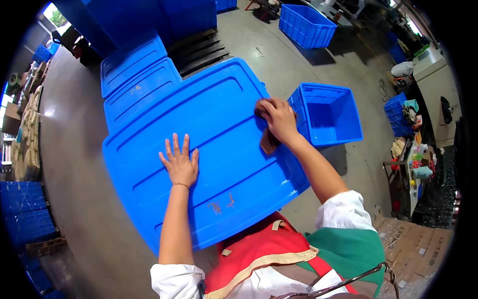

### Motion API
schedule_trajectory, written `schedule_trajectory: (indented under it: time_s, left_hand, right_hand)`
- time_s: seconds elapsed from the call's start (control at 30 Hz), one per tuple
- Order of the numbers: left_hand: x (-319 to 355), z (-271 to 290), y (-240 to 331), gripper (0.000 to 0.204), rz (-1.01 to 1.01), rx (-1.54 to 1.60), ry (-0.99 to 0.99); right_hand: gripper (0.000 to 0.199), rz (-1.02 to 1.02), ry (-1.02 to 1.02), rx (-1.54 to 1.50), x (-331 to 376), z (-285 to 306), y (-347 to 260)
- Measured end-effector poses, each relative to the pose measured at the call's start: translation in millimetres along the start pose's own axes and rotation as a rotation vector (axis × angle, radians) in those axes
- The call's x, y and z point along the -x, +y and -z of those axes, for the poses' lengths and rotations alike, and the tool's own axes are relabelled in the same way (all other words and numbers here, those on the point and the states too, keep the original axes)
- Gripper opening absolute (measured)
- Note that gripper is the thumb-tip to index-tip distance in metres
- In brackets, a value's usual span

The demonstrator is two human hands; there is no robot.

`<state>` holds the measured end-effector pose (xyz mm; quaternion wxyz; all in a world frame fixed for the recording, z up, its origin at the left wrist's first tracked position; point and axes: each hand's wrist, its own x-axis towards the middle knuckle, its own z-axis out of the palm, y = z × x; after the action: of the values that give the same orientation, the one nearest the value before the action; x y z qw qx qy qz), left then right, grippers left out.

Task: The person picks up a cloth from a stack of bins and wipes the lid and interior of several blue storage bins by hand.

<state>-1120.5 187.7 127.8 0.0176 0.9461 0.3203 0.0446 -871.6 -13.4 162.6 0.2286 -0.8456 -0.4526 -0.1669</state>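
A large blue plastic lid (214,124) with raised ribs and orange-brown handwritten marks near its close edge lies in front of me. My left hand (181,164) rests flat on it with fingers spread. Near the lid's right edge, my right hand (280,118) is closed on a dark brown cloth (269,142), pressing it against the surface. Part of the cloth is hidden under the fingers, and a lighter brown end hangs toward me.
An open blue bin (331,92) stands on the floor just right of the lid. Farther back are a blue crate (307,31), a dark pallet (201,52) and two smaller blue lids (142,89). Flattened cardboard (413,249) lies at lower right; stacked blue crates (25,209) stand left.
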Motion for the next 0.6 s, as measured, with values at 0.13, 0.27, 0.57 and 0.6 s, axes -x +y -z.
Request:
schedule_trajectory:
  time_s: [0.13, 0.27, 0.57, 0.6]
  left_hand:
    - [1.8, -0.3, -8.6, 0.052, 0.014, -0.005, 0.014]
    - [4.4, 3.2, -9.4, 0.051, 0.039, -0.009, 0.012]
    - [3.1, -3.9, -0.5, 0.049, 0.067, -0.026, 0.009]
    - [3.6, -6.3, 0.7, 0.049, 0.064, -0.029, 0.016]
  right_hand:
    - [0.017, 0.148, 0.006, 0.008, -93.5, -63.7, -5.0]
    - [0.022, 0.405, -0.262, 0.102, -132.8, -80.8, -10.9]
    - [0.038, 0.000, -0.723, -0.085, -122.2, -30.3, -13.4]
    - [0.038, -0.023, -0.686, -0.134, -112.0, -30.4, -10.2]
